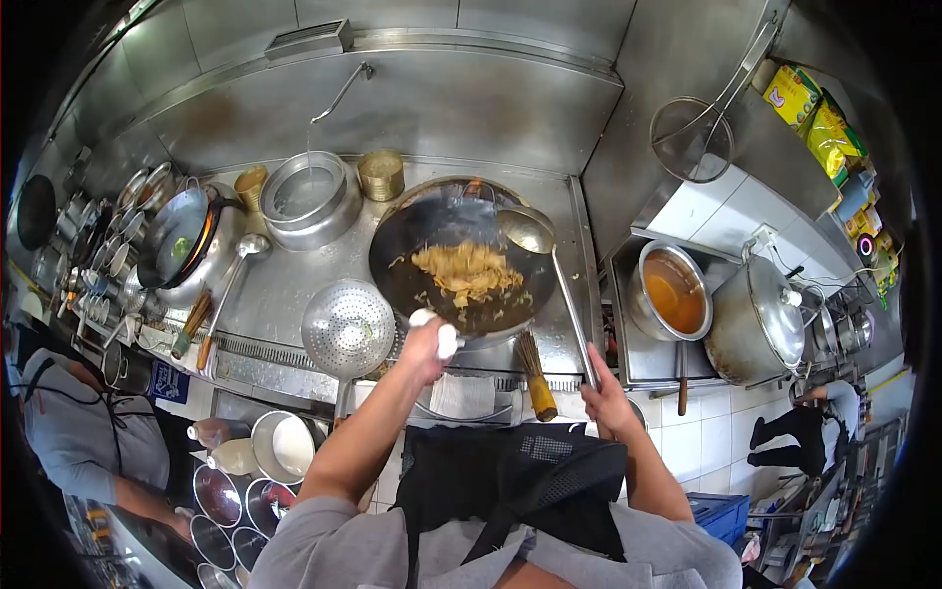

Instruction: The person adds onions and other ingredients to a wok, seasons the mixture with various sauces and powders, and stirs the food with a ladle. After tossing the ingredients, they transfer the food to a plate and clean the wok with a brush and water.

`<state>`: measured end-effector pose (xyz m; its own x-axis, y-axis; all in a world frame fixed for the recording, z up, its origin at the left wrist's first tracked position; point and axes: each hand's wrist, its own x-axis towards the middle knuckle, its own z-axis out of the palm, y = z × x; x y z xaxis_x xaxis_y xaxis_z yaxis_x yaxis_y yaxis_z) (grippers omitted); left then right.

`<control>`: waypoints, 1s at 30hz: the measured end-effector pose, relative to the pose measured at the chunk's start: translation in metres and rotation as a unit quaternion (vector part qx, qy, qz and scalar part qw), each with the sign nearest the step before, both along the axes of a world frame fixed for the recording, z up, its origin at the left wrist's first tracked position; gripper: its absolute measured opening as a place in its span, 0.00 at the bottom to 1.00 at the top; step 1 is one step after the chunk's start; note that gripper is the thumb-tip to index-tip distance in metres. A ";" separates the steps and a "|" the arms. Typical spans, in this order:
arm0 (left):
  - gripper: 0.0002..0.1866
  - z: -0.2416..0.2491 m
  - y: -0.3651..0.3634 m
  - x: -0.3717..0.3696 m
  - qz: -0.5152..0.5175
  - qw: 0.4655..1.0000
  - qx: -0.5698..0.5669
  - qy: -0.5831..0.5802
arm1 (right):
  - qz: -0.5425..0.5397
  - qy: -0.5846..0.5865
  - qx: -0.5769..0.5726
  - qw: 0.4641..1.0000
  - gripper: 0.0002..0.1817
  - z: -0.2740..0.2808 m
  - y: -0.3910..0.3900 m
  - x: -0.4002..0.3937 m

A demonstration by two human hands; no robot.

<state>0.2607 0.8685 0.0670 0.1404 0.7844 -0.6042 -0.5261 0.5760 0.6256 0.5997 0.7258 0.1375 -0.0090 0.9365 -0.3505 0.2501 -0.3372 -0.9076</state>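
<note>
A dark wok (392,260) sits on the stove in front of me, with light-brown sliced food (466,272) in its middle, slightly blurred. My left hand (425,351) is closed around a white cloth (446,341) at the wok's near rim; the handle under it is hidden. In my right hand (608,401) is the long handle of a ladle (530,233), whose bowl hangs over the wok's right rim. A perforated strainer (348,326) lies just left of the wok. A bamboo brush (537,383) rests between my hands at the stove's front edge.
Left of the wok stand a water pot (306,196), a tin can (381,175) and another ladle (240,265). To the right are a pot of orange liquid (675,290) and a lidded stockpot (760,314). Other people work at left (93,432) and right (824,422).
</note>
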 end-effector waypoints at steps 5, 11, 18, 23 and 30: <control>0.09 -0.036 0.045 0.021 -0.028 0.997 0.005 0.070 | 0.066 -0.278 0.182 0.941 0.44 -0.053 0.141 -0.008; 0.20 -0.035 0.037 0.028 -0.048 0.998 -0.030 -0.002 | 0.196 -0.346 0.047 0.916 0.46 -0.044 0.195 -0.096; 0.08 -0.058 0.062 0.029 -0.076 0.995 -0.051 0.040 | 0.330 -0.579 -0.013 0.745 0.50 0.011 0.103 0.005; 0.07 -0.006 0.004 0.022 0.043 0.998 0.029 -0.044 | 0.288 -0.495 0.039 0.819 0.47 0.039 0.023 0.012; 0.09 0.015 -0.010 0.022 0.010 0.999 0.026 0.015 | 0.284 -0.237 -0.108 0.923 0.44 0.082 -0.032 0.021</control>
<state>0.2826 0.8582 0.0821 0.1058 0.8172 -0.5666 -0.5177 0.5317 0.6703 0.6208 0.6939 0.2197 -0.2754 0.7357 -0.6188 0.7937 -0.1892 -0.5782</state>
